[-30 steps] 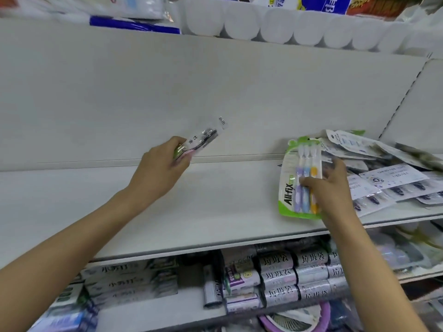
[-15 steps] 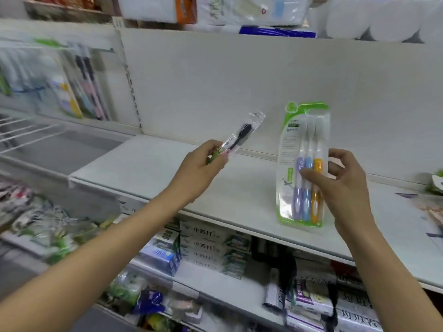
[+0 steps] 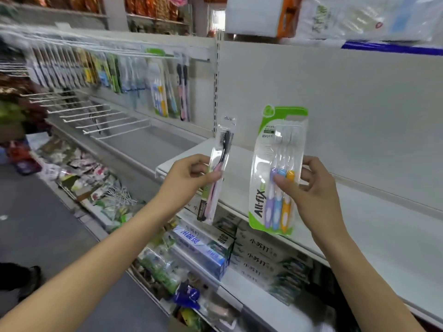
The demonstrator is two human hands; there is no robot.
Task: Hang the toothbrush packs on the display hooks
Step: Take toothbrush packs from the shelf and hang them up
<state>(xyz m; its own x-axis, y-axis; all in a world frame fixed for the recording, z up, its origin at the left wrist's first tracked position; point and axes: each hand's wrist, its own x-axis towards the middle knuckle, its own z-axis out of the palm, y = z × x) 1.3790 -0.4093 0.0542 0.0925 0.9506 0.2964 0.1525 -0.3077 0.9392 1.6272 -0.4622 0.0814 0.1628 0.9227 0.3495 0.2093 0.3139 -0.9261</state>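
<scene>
My left hand (image 3: 189,176) grips a slim clear pack (image 3: 219,168) with black and pink toothbrushes, held upright over the white shelf's left end. My right hand (image 3: 309,185) pinches a green All-fix pack (image 3: 275,168) of three toothbrushes, purple, blue and orange, upright a little to the right. Far to the left, white wire display hooks (image 3: 96,113) stick out bare in a lower row. Above them, an upper row of hooks carries several hanging toothbrush packs (image 3: 134,77). Both hands are well short of the hooks.
A white shelf (image 3: 359,224) runs to the right under both packs, with a plain back panel. Boxed toothpaste (image 3: 259,255) fills the shelf below. Loose goods lie in the lower bins at left. The aisle floor (image 3: 36,224) is at far left.
My view has swung left from the pile of packs on the shelf toward the hook display. Both hands lifted their packs upright and carried them left along the shelf.
</scene>
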